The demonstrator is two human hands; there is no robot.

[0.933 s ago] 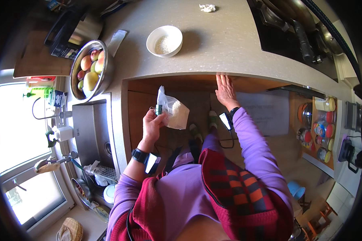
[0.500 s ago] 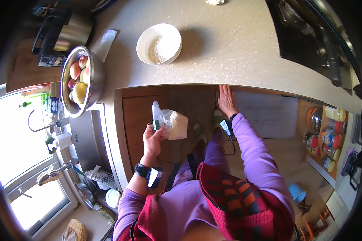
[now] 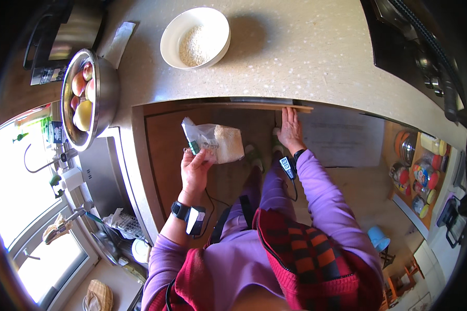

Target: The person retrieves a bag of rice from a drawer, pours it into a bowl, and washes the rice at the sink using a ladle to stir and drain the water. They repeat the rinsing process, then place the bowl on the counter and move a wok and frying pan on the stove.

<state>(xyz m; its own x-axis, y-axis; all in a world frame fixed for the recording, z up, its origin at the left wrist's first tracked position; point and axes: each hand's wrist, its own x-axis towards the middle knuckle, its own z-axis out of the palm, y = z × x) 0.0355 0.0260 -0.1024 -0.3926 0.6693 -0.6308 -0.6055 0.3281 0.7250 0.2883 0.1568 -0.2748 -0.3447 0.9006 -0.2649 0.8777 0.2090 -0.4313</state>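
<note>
My left hand (image 3: 194,168) is closed on the neck of a clear plastic bag (image 3: 220,142) of pale grain. A green clip (image 3: 193,147) sits at the bag's neck, by my fingers. My right hand (image 3: 292,132) has its fingers over the edge of a wooden drawer front (image 3: 264,107), which juts slightly from under the counter. Inside the drawer only a dark narrow gap shows. On the counter ahead stands a white bowl (image 3: 221,28) with similar pale grain (image 3: 194,47) in it.
A steel bowl (image 3: 106,93) of fruit stands at the counter's left corner, near a white paper strip (image 3: 120,44). The dark stove (image 3: 394,57) is at far right. Jars (image 3: 423,173) fill a shelf on the right. A blue bucket (image 3: 379,237) stands below them.
The drawer front has come out a little from under the counter, with my right hand at its edge. My left hand and the bag have risen slightly in view.
</note>
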